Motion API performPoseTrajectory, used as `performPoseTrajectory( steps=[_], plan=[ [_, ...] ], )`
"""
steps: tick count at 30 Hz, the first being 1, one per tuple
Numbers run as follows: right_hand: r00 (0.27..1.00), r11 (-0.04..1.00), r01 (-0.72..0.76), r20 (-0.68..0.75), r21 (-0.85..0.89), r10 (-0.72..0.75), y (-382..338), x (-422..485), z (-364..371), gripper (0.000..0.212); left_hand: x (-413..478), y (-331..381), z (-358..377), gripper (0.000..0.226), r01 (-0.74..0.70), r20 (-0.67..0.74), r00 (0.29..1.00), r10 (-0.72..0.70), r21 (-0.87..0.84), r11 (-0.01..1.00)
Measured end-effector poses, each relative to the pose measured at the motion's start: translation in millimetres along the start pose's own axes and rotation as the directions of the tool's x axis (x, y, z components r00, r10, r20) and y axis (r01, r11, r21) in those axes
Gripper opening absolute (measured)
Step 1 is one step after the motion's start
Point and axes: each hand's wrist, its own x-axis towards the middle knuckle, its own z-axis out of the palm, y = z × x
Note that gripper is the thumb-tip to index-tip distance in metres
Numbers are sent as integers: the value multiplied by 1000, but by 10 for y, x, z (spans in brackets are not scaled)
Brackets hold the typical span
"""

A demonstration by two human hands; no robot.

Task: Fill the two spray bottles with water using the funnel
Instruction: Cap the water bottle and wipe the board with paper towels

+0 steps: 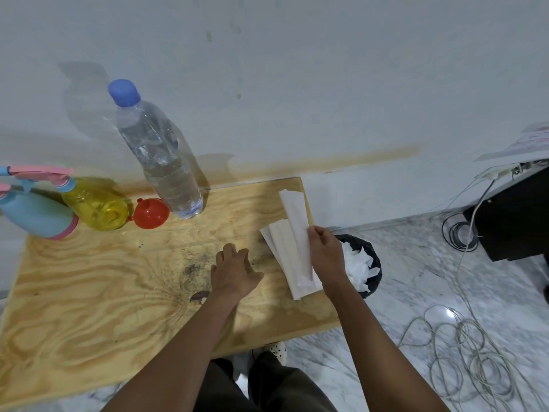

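At the far left of the plywood table (89,292) stand two spray bottles, a blue one with pink trim (35,215) and a yellow see-through one (95,206). Both have their heads on, so filling hasn't begun, I'd say. Just right of them lies one red plastic funnel (151,213), then one capped clear water bottle (160,156), all grouped within reach. Nearer, the left hand (234,270) is spread flat over the wood, holding nothing. The right hand (326,254) pinches one of about three folded white paper towels (294,233), likely there for spills.

Bare table (98,281) lies before the spray bottles (38,215), funnel (151,214) and water bottle (160,156).
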Motion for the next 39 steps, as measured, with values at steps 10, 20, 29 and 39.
performPoseTrajectory(
  steps=[10, 20, 29, 39],
  plan=[
    [990, 979, 144, -13, 141, -144, -250, -155, -114, 15, -38, -25, -15, 84, -26, 32, 999, 25, 23, 999],
    [983, 981, 182, -39, 60, -180, -279, -112, -154, 15, -117, 124, -82, 75, -102, 16, 994, 109, -242, 965],
    [987, 988, 146, -68, 45, -143, -225, -101, -197, 18, -323, 527, 221, 69, -427, 150, 884, 443, -126, 895],
    [987, 985, 151, -67, 84, -146, -365, -119, -251, 15, -220, 441, 315, 68, -398, 244, 905, 350, 185, 899]
  ],
)
